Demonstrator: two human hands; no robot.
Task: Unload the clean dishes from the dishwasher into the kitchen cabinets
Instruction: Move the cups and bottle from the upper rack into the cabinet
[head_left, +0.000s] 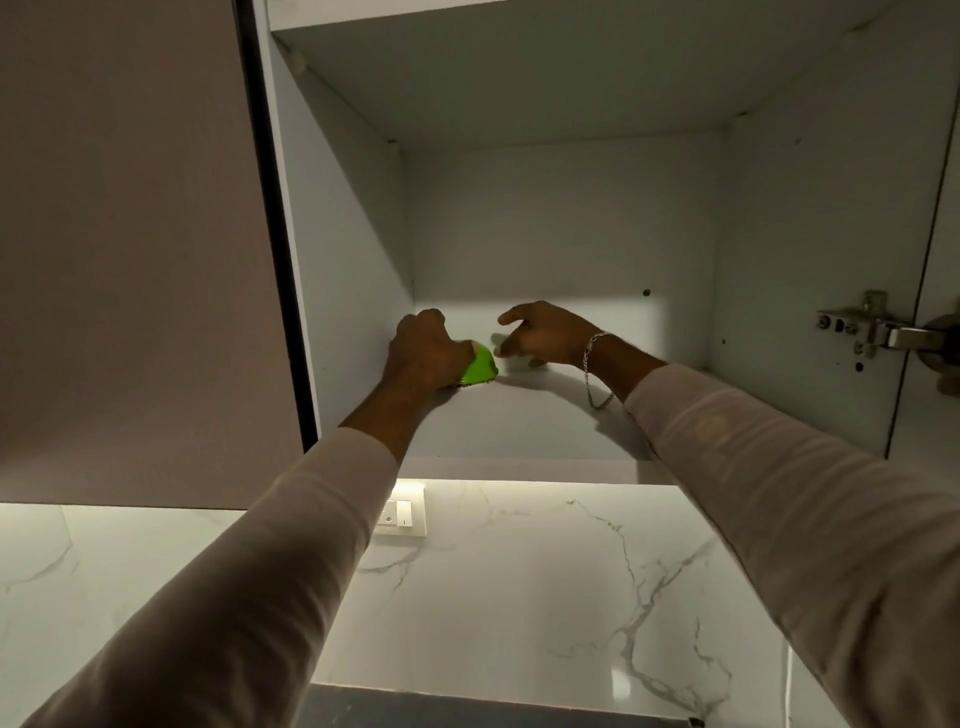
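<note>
Both my arms reach up into an open white wall cabinet (571, 223). My left hand (423, 351) grips a small bright green bowl-like dish (480, 366), which sits upside down on the cabinet's lower shelf (519, 421) near the back left corner. Just right of the dish, my right hand (540, 335) hovers over the shelf with loosely spread fingers and holds nothing. A silver bracelet hangs from that wrist. Apart from the green dish, the shelf shows no other dishes.
The cabinet's open door (130, 249) hangs at the left. A metal hinge (872, 325) sits on the right wall. An upper shelf (519, 73) spans the top. Below are a marble backsplash (519, 571) and a white wall switch (400, 514).
</note>
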